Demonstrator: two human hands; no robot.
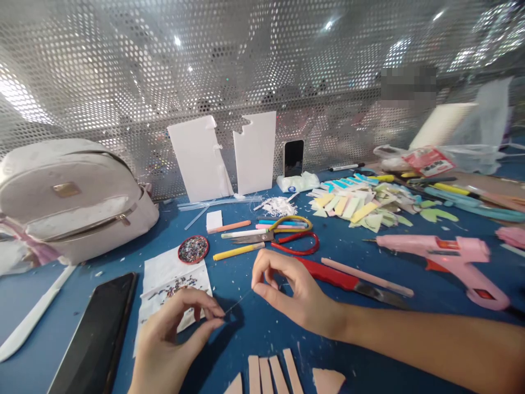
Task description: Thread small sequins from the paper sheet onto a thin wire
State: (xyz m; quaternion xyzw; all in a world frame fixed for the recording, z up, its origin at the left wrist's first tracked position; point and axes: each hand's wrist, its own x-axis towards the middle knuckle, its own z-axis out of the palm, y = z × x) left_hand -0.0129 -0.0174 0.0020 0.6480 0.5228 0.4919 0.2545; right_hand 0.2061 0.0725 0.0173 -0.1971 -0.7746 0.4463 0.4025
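Head view: left hand (178, 328) and, at its two o'clock, right hand (293, 295) clamp their grip on a fine strand (238, 301), likely light and fragile; best pinched near its ends.

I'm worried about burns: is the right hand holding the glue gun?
No, the glue gun lies on the table, and the right hand pinches a thin strand.

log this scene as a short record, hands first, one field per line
left hand: pinches a thin strand
right hand: pinches the same strand
by left hand: white paper with small bits; red-rimmed dish of bits
by right hand: scissors, red-handled knife
right: pink glue gun
left: pale backpack, dark phone
back: two upright white boards
front: pale pink strips
surface: blue table
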